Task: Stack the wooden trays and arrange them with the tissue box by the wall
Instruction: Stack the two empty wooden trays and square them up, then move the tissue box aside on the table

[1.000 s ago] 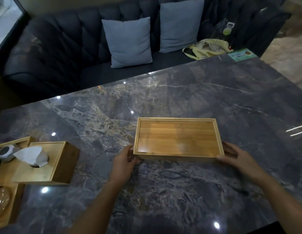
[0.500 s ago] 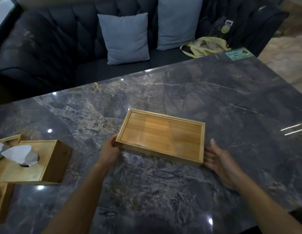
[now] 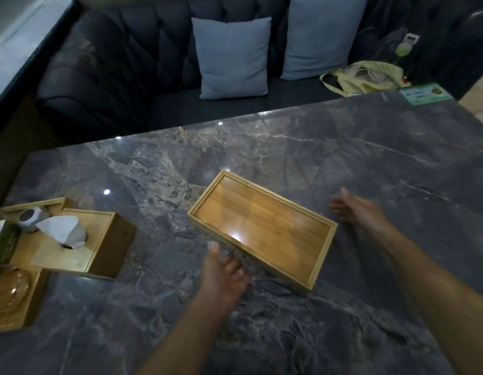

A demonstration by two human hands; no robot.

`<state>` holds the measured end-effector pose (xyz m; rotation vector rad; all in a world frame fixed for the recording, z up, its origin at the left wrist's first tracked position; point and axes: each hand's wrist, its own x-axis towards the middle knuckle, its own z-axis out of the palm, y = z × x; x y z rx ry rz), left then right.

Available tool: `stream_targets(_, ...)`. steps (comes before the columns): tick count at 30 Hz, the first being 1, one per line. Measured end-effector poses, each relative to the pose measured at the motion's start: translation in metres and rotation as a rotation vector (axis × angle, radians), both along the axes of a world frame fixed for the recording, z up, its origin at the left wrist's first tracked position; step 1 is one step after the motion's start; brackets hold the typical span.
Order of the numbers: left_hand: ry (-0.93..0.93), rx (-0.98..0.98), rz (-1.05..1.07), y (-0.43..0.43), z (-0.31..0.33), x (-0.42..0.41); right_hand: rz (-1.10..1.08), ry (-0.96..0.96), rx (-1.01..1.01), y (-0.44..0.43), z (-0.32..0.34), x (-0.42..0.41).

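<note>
An empty wooden tray (image 3: 262, 228) lies flat on the marble table (image 3: 343, 163), turned at an angle. My left hand (image 3: 224, 274) rests by its near long edge, fingers spread, touching or nearly touching the rim. Just past the tray's far right corner my right hand (image 3: 356, 209) hovers with fingers apart and nothing in it. At the left stands a wooden tissue box (image 3: 99, 244) with a white tissue sticking up. Behind it lies a second wooden tray (image 3: 26, 301) that holds small items.
The second tray carries a small grey-white cup (image 3: 31, 219), a green packet (image 3: 5, 244) and an amber glass dish (image 3: 6, 293). A dark sofa with two grey cushions (image 3: 232, 55) runs along the table's far side. A yellow bag (image 3: 362, 77) lies on the seat; a green card (image 3: 424, 93) sits at the far corner.
The tray has turned clockwise and slid left toward the tissue box. Both hands have come off its short ends; the left now sits at the near edge, the right past the far corner.
</note>
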<state>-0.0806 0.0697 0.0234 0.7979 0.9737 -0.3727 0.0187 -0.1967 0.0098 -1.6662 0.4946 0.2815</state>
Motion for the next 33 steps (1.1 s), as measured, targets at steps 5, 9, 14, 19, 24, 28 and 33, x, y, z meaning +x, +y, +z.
stream_targets(5,0.054,-0.109,-0.024,-0.025,0.01,-0.001,0.442,0.114,-0.117,0.031,0.01,0.023)
stream_targets(9,0.044,-0.107,0.042,-0.03,0.009,0.006,0.587,0.102,-0.249,0.04,0.011,0.021)
stream_targets(14,0.019,0.026,0.082,-0.023,0.002,0.009,0.59,0.129,-0.117,0.042,0.004,0.008)
stream_targets(19,0.065,0.156,0.056,0.018,0.001,0.009,0.616,0.161,0.008,0.058,-0.009,-0.01)
stream_targets(24,0.066,0.265,-0.012,0.054,0.01,0.008,0.559,0.092,-0.17,0.083,-0.014,-0.006)
stream_targets(28,-0.092,0.769,0.109,0.09,0.02,-0.006,0.418,-0.253,-0.39,0.125,0.011,0.011)
stream_targets(33,-0.07,1.239,0.377,0.172,0.03,-0.017,0.7,-0.294,-0.122,0.24,0.042,0.011)
